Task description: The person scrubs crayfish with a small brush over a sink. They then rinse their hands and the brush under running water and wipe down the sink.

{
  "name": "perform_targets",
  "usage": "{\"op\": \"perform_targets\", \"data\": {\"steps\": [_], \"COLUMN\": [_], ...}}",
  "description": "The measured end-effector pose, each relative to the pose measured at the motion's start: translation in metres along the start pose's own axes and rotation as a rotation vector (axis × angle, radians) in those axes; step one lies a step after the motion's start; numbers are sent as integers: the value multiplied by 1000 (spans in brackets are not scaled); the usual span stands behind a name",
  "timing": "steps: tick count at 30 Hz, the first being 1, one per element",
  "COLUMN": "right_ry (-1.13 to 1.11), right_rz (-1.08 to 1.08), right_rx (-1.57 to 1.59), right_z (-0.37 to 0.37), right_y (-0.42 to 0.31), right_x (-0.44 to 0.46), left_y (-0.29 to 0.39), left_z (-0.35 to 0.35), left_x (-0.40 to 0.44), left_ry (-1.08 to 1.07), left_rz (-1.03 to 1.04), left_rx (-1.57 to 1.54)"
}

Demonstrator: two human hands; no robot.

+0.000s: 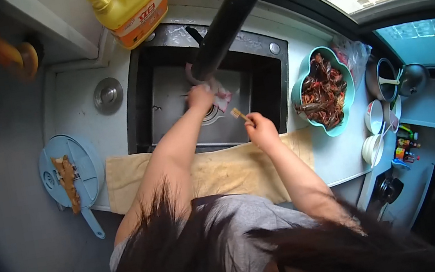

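Note:
My left hand (201, 98) is closed over the sink (166, 101), under the black faucet (230, 20). Its fingers are partly hidden, and they appear to grip a crumpled white-and-pink thing (222, 100) whose kind I cannot make out. Just right of it, my right hand (262, 130) is closed around the thin handle of a small brush (236, 113), its pale tip pointing toward the left hand. The sink drain (212, 115) shows partly beneath the left hand. A tan towel (223, 172) lies along the counter's front edge, below both forearms.
Right of the sink, a turquoise scalloped basin (349, 78) holds many dark red crayfish (324, 90). A yellow detergent jug (135, 9) stands behind left. A blue lidded container (88, 179) bears a ginger root (68, 182). White bowls (372, 150) and a pot (379, 76) are far right.

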State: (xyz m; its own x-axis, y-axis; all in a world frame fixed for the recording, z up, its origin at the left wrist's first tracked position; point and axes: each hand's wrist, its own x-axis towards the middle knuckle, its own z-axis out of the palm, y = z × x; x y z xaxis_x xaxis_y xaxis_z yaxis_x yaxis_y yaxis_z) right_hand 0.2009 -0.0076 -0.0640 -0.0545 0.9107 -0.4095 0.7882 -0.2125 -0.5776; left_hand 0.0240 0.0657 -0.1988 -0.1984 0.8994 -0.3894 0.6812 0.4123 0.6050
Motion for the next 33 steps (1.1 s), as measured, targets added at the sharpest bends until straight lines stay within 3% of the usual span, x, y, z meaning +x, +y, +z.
{"op": "perform_targets", "data": {"steps": [3,5,7,9,14,20,24,28,31,33], "right_ry": [38,318,448,673,904,699,435,79,87,93], "right_rz": [32,-283,-281,-303,-544,-886,-877,-682,-659,-647], "right_rx": [90,77,128,197,184,223,376,483,451,462], "right_z": [-1,9,12,9,-48,-158,-210,-241,-242,-243], "right_y": [-15,-14,-29,-49,-70,-132,-186,-232,-246,-250], "right_x": [7,8,5,4,11,-25,-30,-10,34,66], "left_y": [58,95,123,150,194,205,213,222,231,228], "left_z": [-48,-78,-96,-126,-203,-295,-344,-375,-386,-387], "left_x": [-37,-60,-74,-97,-148,-180,-188,-170,-144,-115], "left_ry": [-113,-173,-362,-357,-352,-77,48,150,287,232], "left_rz": [98,138,27,93,262,517,612,643,491,450], "left_rx": [-425,-534,-965,-1019,-1141,-1033,-1173,-1238,-1067,-979]}}
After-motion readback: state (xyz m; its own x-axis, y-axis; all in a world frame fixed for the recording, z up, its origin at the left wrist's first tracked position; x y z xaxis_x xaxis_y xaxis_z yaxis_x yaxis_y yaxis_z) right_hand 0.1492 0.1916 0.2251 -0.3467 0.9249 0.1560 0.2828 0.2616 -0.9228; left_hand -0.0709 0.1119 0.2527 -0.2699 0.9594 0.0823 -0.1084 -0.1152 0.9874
